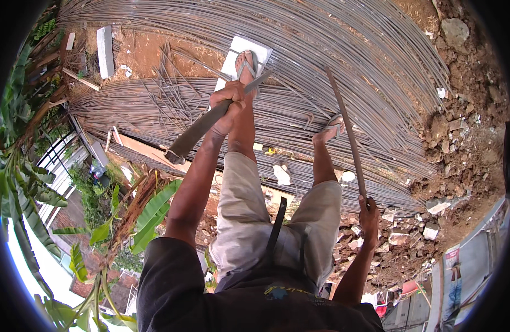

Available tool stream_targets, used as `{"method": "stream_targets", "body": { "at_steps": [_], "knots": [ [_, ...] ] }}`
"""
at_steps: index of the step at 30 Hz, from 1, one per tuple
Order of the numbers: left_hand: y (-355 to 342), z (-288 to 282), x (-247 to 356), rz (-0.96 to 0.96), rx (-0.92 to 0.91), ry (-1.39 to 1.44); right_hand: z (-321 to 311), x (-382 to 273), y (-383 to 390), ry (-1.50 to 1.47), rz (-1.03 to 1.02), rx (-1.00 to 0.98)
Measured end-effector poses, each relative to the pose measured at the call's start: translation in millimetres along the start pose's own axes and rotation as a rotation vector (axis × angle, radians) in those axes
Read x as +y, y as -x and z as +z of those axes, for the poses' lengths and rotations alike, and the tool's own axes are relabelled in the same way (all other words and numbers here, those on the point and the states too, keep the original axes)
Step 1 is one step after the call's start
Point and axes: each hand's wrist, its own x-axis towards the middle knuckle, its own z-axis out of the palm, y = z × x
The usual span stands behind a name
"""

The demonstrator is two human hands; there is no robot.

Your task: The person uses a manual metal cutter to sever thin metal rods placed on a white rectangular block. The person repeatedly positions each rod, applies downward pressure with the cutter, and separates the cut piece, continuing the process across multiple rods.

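Observation:
My left hand [227, 105] is closed round a dark bar-like tool [197, 133]. Its thick, worn end points toward me, and a flat grey end [259, 81] sticks out past the fist. My right hand [368, 216] is wrapped round the near end of a long, thin dark metal rod [346, 122]. That rod slants away to the far left, passing beside my right foot [328, 131]. My left foot [246, 66], in a flip-flop, rests on a white slab [260, 48] just beyond my left hand. Long reinforcing bars [377, 61] lie bundled under and around both feet.
Short loose bars [174, 102] lie crosswise at left, near a pale block [105, 52]. A wooden plank [147, 149] runs beside the bars. Broken rubble and soil [465, 138] rise on the right. Banana leaves [155, 216] hang at the near left.

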Motion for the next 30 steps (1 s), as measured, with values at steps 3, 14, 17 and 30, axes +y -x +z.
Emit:
{"method": "stream_targets", "body": {
  "at_steps": [3, 14, 17, 30],
  "knots": [
    [-2, -2, -3, 0.004, 0.017, -0.02, -4, 15, 11, 0.062, 0.018, -0.007],
    [4, 56, -1, 0.107, 0.098, -0.075, -33, 61, 3, 0.059, -0.12, -0.007],
    [5, 74, -2, 0.14, 0.116, -0.104, -43, 69, 3, 0.095, -0.092, -0.037],
    [34, 174, -8, 0.071, -0.152, -0.404, -43, 108, -60, -0.04, -0.2, -0.105]
  ]
}}
